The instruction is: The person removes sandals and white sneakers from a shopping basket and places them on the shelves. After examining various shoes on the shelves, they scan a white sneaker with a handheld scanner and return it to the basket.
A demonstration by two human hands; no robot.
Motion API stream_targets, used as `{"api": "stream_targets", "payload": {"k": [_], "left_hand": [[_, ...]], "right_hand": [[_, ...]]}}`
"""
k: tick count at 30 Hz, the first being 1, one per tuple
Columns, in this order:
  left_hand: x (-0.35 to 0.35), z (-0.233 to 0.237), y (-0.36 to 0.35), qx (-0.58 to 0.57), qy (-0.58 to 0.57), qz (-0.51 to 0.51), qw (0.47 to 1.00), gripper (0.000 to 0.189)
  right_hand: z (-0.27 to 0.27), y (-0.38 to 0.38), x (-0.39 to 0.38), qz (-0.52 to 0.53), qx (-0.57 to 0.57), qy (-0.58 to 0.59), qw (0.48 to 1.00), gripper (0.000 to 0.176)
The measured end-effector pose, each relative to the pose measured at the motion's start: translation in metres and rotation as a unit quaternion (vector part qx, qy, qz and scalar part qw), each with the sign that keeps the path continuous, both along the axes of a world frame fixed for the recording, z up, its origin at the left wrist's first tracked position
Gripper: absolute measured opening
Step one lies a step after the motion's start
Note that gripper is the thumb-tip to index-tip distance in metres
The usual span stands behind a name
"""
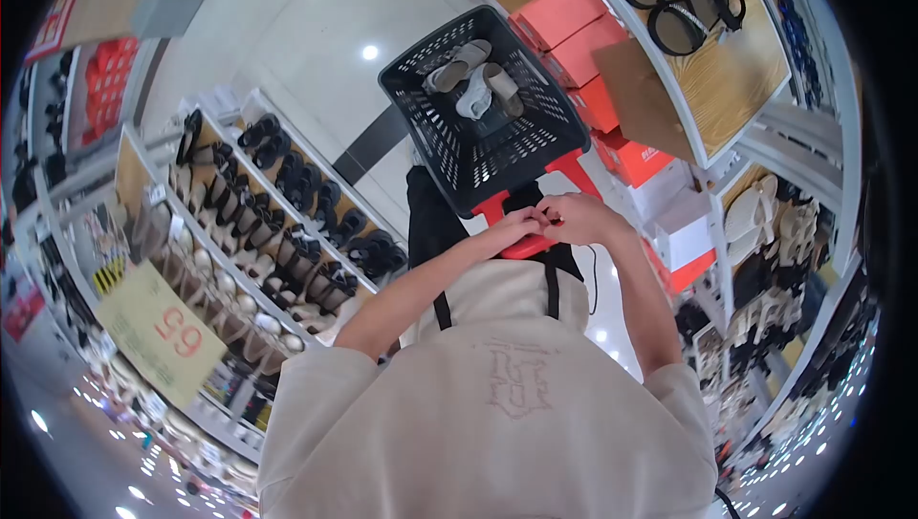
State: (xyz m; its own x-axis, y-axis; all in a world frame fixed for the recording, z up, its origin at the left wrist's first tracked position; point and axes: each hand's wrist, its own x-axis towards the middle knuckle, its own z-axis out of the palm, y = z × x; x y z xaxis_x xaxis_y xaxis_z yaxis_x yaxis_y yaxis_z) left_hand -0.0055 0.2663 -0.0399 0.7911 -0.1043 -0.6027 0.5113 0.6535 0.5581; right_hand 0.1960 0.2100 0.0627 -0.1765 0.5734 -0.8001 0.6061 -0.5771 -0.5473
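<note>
Both of my hands meet over the red handle at the near end of a black shopping basket (459, 170). My left hand (519, 227) has its fingers bent and pressed together beside the other hand. My right hand (574, 218) is closed, with its fingertips against the left fingers; whether something small is between them, I cannot make out. Part of the red handle (528, 248) shows just below the hands. Inside the basket lie several grey and white shoes (474, 91), near its far end.
Racks of dark and light shoes (287, 175) stand on the left, with a yellow price sign (163, 333). Red shoe boxes (588, 60) are stacked right of the basket, beside a wooden shelf (732, 79) with black sandals (679, 27). Tiled floor (316, 51) lies ahead.
</note>
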Motion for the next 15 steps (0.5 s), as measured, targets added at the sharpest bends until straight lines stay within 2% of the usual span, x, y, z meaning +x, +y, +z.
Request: {"api": "stream_targets", "payload": {"k": [1, 3, 4, 5, 7, 8, 9, 11, 13, 14, 15], "left_hand": [[-0.003, -0.003, 0.006, -0.005, 0.003, -0.019, 1.0, 0.028], [-0.012, -0.01, 0.024, -0.131, 0.063, 0.037, 0.989, 0.027], [-0.021, -0.018, 0.036, -0.132, 0.057, 0.05, 0.988, 0.027], [-0.028, -0.028, 0.05, -0.135, 0.058, 0.029, 0.989, 0.027], [-0.04, -0.047, 0.085, -0.127, 0.089, 0.055, 0.986, 0.027], [-0.044, -0.056, 0.105, -0.093, 0.099, 0.043, 0.99, 0.028], [-0.045, -0.067, 0.127, -0.093, 0.098, 0.03, 0.99, 0.028], [-0.043, -0.096, 0.171, 0.01, 0.155, 0.01, 0.988, 0.028], [-0.042, -0.137, 0.208, 0.108, 0.175, 0.01, 0.979, 0.03], [-0.037, -0.161, 0.224, 0.117, 0.174, 0.031, 0.977, 0.03], [-0.028, -0.184, 0.239, 0.166, 0.142, 0.019, 0.976, 0.03]], "right_hand": [[-0.008, 0.001, -0.008, -0.019, -0.005, 0.003, 1.0, 0.04], [-0.024, 0.004, -0.027, -0.186, 0.141, -0.062, 0.97, 0.035], [-0.031, 0.014, -0.038, -0.214, 0.158, -0.091, 0.96, 0.032], [-0.038, 0.025, -0.051, -0.234, 0.153, -0.096, 0.955, 0.032], [-0.053, 0.052, -0.081, -0.359, 0.162, -0.123, 0.911, 0.033], [-0.06, 0.069, -0.094, -0.418, 0.122, -0.085, 0.896, 0.033], [-0.075, 0.083, -0.109, -0.429, 0.12, -0.088, 0.891, 0.033], [-0.126, 0.108, -0.141, -0.626, 0.123, 0.049, 0.769, 0.032], [-0.171, 0.141, -0.158, -0.732, 0.147, 0.109, 0.656, 0.031], [-0.186, 0.153, -0.159, -0.799, 0.092, 0.152, 0.574, 0.036], [-0.207, 0.164, -0.158, -0.805, 0.092, 0.149, 0.567, 0.036]]}}
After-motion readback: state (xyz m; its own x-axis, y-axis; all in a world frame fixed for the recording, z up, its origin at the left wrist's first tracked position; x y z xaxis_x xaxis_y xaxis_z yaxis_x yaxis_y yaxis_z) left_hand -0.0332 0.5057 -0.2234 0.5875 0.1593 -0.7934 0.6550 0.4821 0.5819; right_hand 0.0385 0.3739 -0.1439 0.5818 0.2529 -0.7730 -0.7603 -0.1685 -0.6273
